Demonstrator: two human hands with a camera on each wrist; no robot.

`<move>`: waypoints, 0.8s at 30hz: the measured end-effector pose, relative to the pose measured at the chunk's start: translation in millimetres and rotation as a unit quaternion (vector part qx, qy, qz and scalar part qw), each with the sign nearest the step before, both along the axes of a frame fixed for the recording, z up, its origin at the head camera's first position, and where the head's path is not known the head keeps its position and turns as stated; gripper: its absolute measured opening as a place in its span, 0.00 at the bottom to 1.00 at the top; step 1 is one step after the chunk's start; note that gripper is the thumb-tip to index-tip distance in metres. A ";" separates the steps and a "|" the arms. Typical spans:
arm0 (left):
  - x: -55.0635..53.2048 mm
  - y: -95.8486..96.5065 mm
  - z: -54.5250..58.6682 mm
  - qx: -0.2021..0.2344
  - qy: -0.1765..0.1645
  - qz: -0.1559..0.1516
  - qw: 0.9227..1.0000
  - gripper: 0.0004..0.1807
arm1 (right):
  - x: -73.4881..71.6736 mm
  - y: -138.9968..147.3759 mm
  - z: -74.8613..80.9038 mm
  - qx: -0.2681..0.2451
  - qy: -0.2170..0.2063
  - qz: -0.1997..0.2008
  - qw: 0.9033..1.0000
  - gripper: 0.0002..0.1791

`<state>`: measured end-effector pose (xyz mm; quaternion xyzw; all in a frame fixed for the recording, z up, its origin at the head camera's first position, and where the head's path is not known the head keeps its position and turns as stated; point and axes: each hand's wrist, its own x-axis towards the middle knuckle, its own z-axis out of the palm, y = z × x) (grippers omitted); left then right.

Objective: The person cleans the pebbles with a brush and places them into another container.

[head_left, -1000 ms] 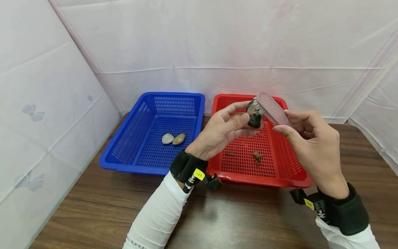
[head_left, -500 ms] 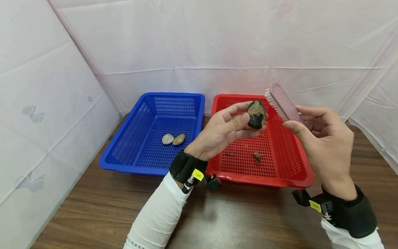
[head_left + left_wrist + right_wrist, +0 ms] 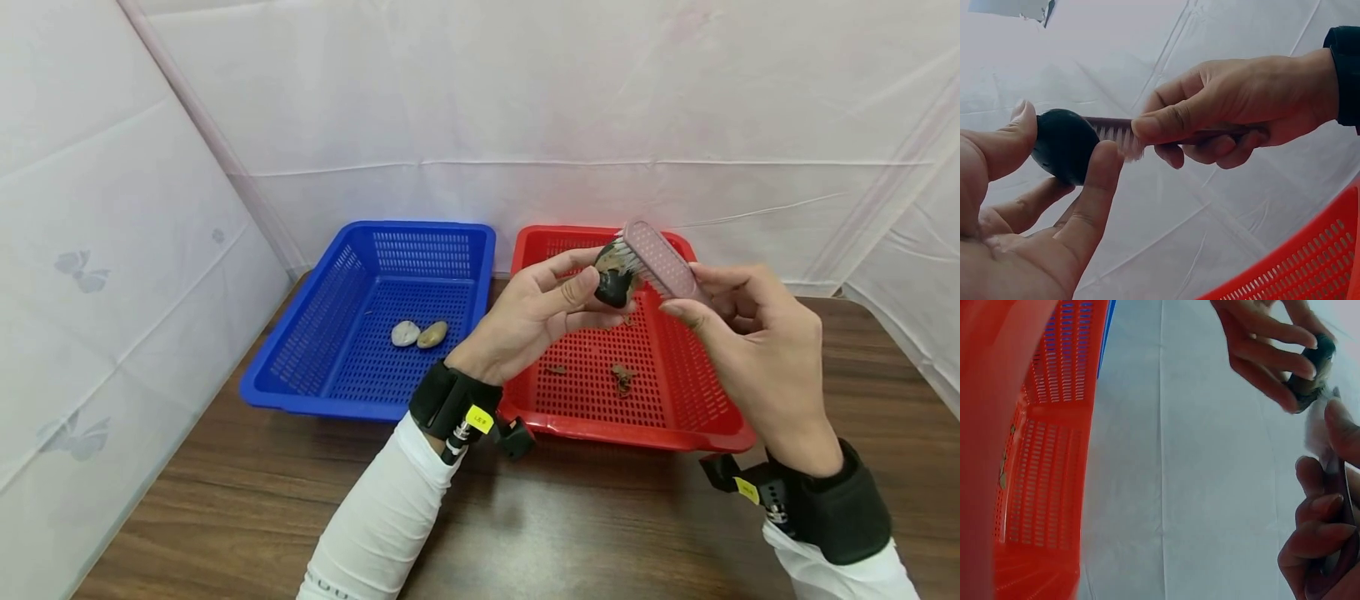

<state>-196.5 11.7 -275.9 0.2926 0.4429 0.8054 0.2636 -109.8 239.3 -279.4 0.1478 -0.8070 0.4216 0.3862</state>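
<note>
My left hand pinches a dark, smooth stone between thumb and fingers above the red basket. Brown mud coats part of the stone, seen also in the right wrist view. My right hand grips a pink brush by its handle, thumb on the near side. The brush's white bristles press against the muddy face of the stone. In the left wrist view the stone shows its clean dark side, and the left fingers cover its lower edge.
Below the hands stands a red basket with several bits of brown dirt on its floor. Left of it is a blue basket, holding a white stone and a tan stone. White sheeting rises behind the wooden table.
The right hand drew the brush up and right off the stone half a second ago, and now its bristles are back on it. The left hand and stone have barely moved.
</note>
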 end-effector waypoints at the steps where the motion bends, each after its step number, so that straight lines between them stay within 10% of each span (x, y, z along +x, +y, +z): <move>1: 0.2 -0.4 -0.1 -0.003 0.003 -0.005 1.000 0.24 | -1.0 0.4 -0.2 -0.002 0.000 -0.005 1.000 0.25; 7: 1.9 0.0 0.5 0.001 0.006 -0.021 1.000 0.25 | 1.3 0.9 4.1 -0.019 0.017 -0.015 1.000 0.22; 24: 0.8 1.1 -1.3 -0.031 0.010 0.058 0.998 0.20 | 0.6 -1.1 -0.4 0.027 0.008 0.008 1.000 0.34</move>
